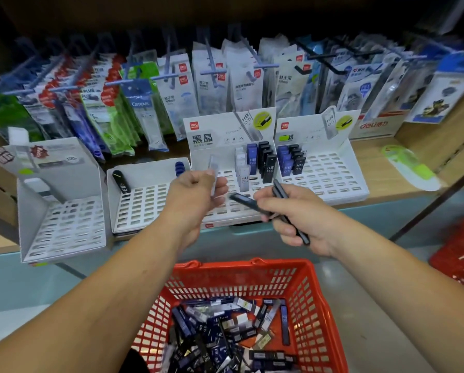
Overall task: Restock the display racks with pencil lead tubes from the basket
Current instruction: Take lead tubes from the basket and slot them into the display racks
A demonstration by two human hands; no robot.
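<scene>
Shelf (370, 160) carries four white racks (64, 224) in a row. Red basket (315, 305) sits below it, nearest the viewer, heaped with loose lead tubes (225, 332). Third rack (212, 135) from the left has standing tubes (252, 160) at its right rear. Left hand (198, 192) is over that rack, fingers curled round a clear tube (213, 170) held upright. Right hand (292, 222) is just beside it, fingers clamped on several dark tubes (280, 189), fanned out.
</scene>
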